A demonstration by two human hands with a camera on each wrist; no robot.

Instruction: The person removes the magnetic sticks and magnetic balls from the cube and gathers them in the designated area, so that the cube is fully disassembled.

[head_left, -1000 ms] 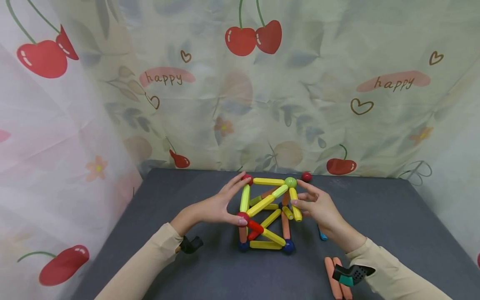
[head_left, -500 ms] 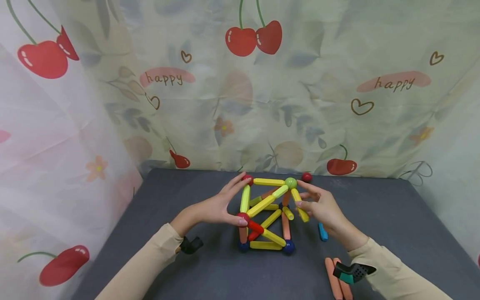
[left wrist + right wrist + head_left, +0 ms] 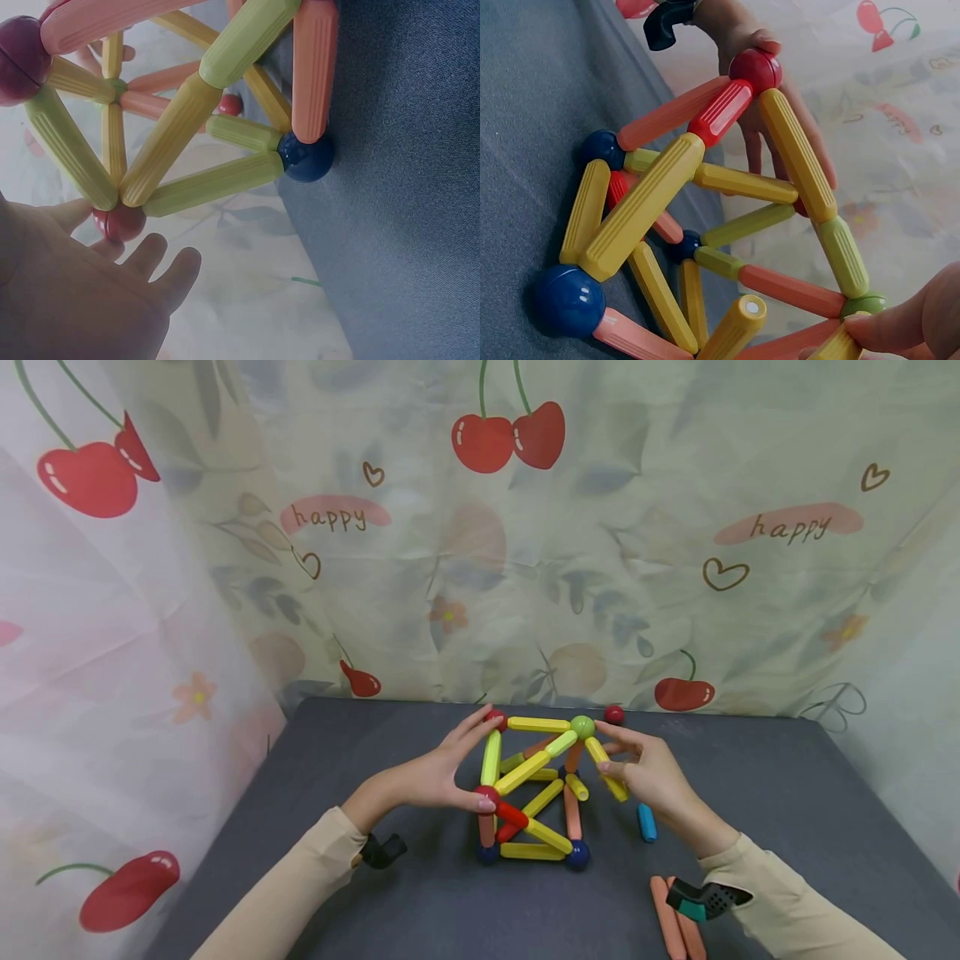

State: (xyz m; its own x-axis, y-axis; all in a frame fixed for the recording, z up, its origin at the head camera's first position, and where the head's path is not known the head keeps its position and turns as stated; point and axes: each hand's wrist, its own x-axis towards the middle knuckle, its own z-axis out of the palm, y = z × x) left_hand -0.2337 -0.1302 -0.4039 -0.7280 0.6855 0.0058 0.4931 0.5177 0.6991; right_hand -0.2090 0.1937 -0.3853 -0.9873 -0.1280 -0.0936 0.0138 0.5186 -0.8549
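A frame of magnetic sticks and balls stands on the table. My left hand spans its upper left edge, thumb on the near red ball and fingertips at the far red ball. My right hand pinches a yellow magnetic stick between thumb and fingers. This stick slopes down to the right from the green ball, which the index fingertip touches. Another yellow stick juts from the frame with a free end in the right wrist view. Blue balls form the lower corners.
A short blue stick lies right of the frame. Two salmon sticks lie nearer, partly under the right wrist's camera. A loose red ball sits at the table's back edge, before a patterned cloth.
The pinched yellow stick's lower end has swung right, away from the frame, with my right hand shifting slightly right. More of the blue stick shows. My left hand has stayed in place.
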